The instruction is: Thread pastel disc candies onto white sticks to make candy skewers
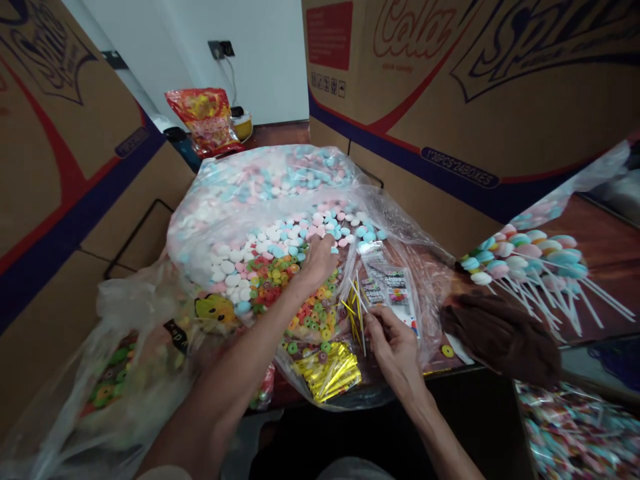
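My left hand (320, 259) reaches into loose pink, white and blue round candies (270, 233) on clear plastic. Its fingers are bent together at the candies; what they hold is hidden. Below that forearm lies a heap of coloured ring candies (313, 313). My right hand (395, 337) is closed, pinching a thin white stick (362, 327) between thumb and fingers. Loose gold twist ties (353, 310) lie just left of the stick, and a pile of gold twist ties (333, 373) sits nearer to me. Small printed packets (400, 293) are beyond my right hand.
Large cardboard boxes (400, 93) stand at both sides. To the right, candies on white sticks (535, 260) lie by a dark brown cloth (500, 333). A red snack bag (205, 120) stands at the back. Wrapped candies (580, 433) fill the lower right corner.
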Tool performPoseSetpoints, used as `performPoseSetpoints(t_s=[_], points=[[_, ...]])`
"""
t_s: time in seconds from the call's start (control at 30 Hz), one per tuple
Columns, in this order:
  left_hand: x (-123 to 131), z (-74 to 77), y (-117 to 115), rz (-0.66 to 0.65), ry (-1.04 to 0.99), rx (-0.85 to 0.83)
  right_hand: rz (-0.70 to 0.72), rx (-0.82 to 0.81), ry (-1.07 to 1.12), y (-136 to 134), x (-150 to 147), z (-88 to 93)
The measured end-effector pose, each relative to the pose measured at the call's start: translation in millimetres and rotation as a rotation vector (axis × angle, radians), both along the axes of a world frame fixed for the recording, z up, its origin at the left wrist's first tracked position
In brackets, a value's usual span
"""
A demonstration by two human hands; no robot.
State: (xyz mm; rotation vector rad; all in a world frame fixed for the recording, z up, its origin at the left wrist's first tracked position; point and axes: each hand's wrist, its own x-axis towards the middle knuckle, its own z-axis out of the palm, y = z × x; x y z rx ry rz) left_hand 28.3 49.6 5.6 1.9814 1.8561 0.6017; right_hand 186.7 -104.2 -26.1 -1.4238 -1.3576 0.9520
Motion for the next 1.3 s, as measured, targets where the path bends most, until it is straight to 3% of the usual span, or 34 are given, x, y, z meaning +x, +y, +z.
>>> performPoseSetpoints(t_s=[0.07, 0.13, 0.27, 0.53, 0.7, 0.9, 1.07, 1.3], points=[[-3.4, 4.1, -11.4, -0.021, -0.175, 0.015, 0.019, 0.004, 0.012, -0.3, -1.9, 3.3], [-5.3, 6.8, -26.8, -0.036, -0.479, 0.0, 0.035, 0.006, 0.032, -1.4, -3.9, 5.4], [-6.9, 4.6, -62.0, 0.016, -0.983, -0.144, 0.049, -0.023, 0.062, -5.7, -7.4, 8.3], [-4.7, -7.6, -100.5, 0.191, -1.368, -0.225, 0.081, -0.009, 0.062, -13.9, -14.3, 12.3], [-6.3, -11.0, -108.4, 0.195, -1.383, -0.226, 0.096, 0.017, 0.001, -16.4, -12.8, 12.4], [-8.9, -14.7, -117.1, 0.162, -1.124, -0.042, 0.144, 0.014, -0.172, -16.9, -11.0, 26.6], [-9.9, -15.0, -127.4, 0.131, -0.952, 0.09, 0.149, -0.02, -0.101, -18.6, -19.4, 23.4], [-2.7, -13.0, -139.8, 0.191, -0.929, 0.021, 0.092, 0.014, -0.062, -13.9, -35.4, 16.8]])
